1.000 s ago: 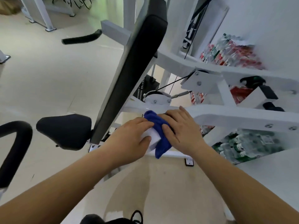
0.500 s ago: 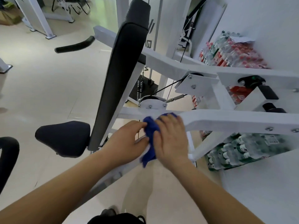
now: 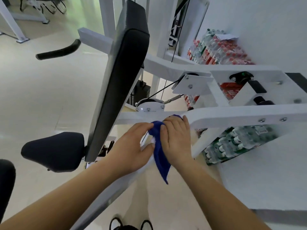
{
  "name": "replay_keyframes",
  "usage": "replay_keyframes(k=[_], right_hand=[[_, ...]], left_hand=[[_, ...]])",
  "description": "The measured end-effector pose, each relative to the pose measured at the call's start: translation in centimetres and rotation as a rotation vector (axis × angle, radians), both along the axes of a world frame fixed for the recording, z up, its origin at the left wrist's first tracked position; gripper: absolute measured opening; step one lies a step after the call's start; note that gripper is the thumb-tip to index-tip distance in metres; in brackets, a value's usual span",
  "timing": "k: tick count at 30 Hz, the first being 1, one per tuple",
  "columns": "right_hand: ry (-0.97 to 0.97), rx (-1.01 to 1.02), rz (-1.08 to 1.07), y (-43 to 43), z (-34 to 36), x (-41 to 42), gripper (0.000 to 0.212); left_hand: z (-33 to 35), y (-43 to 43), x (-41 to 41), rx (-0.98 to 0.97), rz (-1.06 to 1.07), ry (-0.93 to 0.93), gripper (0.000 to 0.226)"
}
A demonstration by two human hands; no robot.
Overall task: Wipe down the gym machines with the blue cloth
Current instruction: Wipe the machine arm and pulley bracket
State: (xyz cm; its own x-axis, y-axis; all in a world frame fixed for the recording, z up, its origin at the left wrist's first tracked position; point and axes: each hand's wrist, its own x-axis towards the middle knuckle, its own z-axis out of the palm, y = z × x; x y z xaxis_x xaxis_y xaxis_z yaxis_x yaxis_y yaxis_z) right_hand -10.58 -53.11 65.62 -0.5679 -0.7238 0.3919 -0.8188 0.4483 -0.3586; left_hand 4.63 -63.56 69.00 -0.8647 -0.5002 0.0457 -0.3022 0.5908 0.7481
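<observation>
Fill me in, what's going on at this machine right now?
A person is wiping the gym machine's white frame bar with the blue cloth. The right hand presses the cloth flat onto the bar, while the left hand grips the bar just beside it, fingertips touching the cloth. A loose tail of cloth hangs below the bar.

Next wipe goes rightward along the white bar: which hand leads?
Right. The right hand lies flat on the blue cloth, pressing it on the white bar, which runs on to that side. The left hand grips the bar beside the cloth, likely steadying.
</observation>
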Motion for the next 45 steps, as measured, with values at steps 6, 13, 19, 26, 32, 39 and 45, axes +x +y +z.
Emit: replay_keyframes(k=[6, 13, 19, 26, 32, 39, 45], right_hand=[[-0.257, -0.127, -0.267, 0.9, -1.4, 3.1, 0.056], [-0.624, -0.257, -0.377, -1.3, 0.0, 8.8, 0.081], [-0.804, -0.427, -0.363, -1.1, -0.5, 10.2, 0.084], [-0.619, -0.405, -0.448, -0.9, -0.1, 7.4, 0.055], [-0.506, -0.154, -0.255, 3.3, 2.0, 8.3, 0.015], [-0.779, -0.140, -0.153, 3.5, 8.1, 2.2, 0.024], [-0.569, -0.146, -0.128, 2.3, 9.2, -7.9, 0.022]], left_hand=[[-1.3, -0.6, 1.4, -0.027, 0.018, -0.060, 0.062], [-0.5, 0.4, 2.6, 0.117, 0.028, -0.005, 0.068], [-1.0, -1.2, 6.3, 0.163, -0.009, -0.009, 0.055], [-1.0, -1.6, 5.9, 0.105, -0.024, -0.041, 0.053], [-1.4, -0.5, 3.4, 0.120, -0.286, 0.043, 0.084], [0.0, 0.7, -3.5, 0.003, -0.179, 0.154, 0.067], [0.4, -0.6, -8.4, 0.101, 0.040, 0.089, 0.041]])
